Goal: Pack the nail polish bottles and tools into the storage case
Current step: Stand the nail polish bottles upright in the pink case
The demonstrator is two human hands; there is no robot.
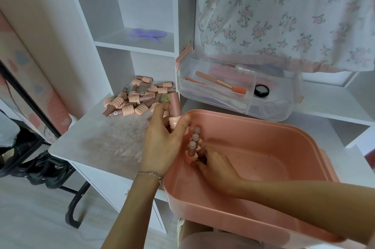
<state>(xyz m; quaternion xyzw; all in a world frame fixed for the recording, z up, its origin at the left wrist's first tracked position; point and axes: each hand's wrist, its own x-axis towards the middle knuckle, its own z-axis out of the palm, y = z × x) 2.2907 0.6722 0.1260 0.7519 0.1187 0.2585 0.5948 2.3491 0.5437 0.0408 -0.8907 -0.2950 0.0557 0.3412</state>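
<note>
Pink case [263,133]: left hand [162,143] grips bottle [175,106] at rim; right hand [215,167] steadies bottle row [193,145], fingers curled, grasp unclear. Careless insertion may topple row.

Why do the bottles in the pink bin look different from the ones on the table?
The bottles in the pink bin stand in a neat row, caps down; the pile of bottles on the table lies sideways, all jumbled. The row has only a few; the pile has many. The right hand is at the row; neither hand touches the pile. Both groups are the same pinkish-brown with peach ribbed caps.
</note>
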